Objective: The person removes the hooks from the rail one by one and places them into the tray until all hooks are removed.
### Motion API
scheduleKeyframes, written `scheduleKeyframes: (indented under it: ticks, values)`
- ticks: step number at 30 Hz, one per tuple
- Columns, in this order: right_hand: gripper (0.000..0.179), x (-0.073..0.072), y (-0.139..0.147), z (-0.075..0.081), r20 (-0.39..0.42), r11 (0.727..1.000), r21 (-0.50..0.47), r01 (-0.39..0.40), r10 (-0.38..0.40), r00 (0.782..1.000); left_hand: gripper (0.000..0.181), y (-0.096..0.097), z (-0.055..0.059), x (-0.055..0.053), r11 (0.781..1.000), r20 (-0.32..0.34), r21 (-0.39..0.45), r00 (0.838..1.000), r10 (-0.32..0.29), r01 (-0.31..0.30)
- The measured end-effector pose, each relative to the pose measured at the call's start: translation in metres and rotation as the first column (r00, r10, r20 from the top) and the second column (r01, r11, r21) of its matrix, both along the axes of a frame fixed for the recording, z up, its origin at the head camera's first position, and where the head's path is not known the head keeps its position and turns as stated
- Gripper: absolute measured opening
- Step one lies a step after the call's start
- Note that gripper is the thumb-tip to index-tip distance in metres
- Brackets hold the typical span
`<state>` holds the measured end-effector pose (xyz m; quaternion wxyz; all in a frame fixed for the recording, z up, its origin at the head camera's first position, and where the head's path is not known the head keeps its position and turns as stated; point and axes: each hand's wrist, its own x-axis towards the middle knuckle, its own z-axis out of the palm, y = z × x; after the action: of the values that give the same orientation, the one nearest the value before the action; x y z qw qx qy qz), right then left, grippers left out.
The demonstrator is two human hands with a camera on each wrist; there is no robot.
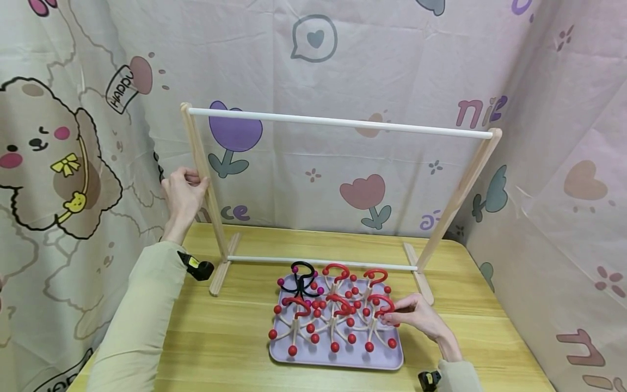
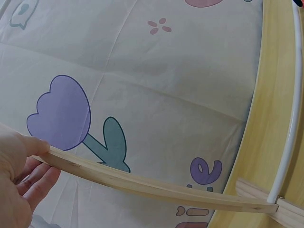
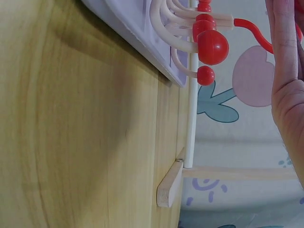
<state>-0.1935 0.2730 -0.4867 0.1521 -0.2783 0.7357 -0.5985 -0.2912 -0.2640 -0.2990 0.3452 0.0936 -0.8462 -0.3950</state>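
In the head view, my left hand (image 1: 183, 193) grips the left wooden post (image 1: 200, 149) of a standing rack, thumb and fingers pinching it about halfway up. The left wrist view shows the same hold on the post (image 2: 142, 185). My right hand (image 1: 421, 320) pinches the red hook of a ball-tipped hanger (image 1: 374, 325) at the front right of a lilac tray (image 1: 338, 360). Several similar hangers, with pale curved arms and red balls, crowd the tray. One black hanger (image 1: 301, 284) with magenta balls stands at its back left. Fingers partly hide the held hook in the right wrist view.
A white rod (image 1: 338, 120) crosses the rack's top, and a lower rod (image 1: 318, 262) runs close behind the tray. Wooden feet (image 1: 418, 272) spread on the yellow wood-grain table (image 1: 220, 337). Printed curtains (image 1: 303, 81) hang around the table's back and sides.
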Motion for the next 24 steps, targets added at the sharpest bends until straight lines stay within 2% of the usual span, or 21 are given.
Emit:
scheduleKeyframes:
  ticks: [10, 17, 24]
  values:
    - [0.017, 0.0007, 0.0022, 0.0015, 0.013, 1.0, -0.008, -0.012, 0.012, 1.0, 0.029, -0.0001, -0.0006, -0.0008, 1.0, -0.005, -0.009, 1.0, 0.009, -0.009]
    - [0.02, -0.0003, 0.0032, 0.0005, 0.047, 1.0, 0.022, 0.0, -0.001, 0.999, 0.029, -0.0003, -0.0006, -0.0009, 1.0, 0.008, -0.002, 1.0, 0.007, -0.007]
    - [0.024, -0.0009, 0.0045, 0.0, 0.082, 1.0, 0.01, -0.016, 0.015, 0.997, 0.028, -0.0005, -0.0002, -0.0012, 1.0, -0.003, -0.003, 1.0, 0.01, -0.01]
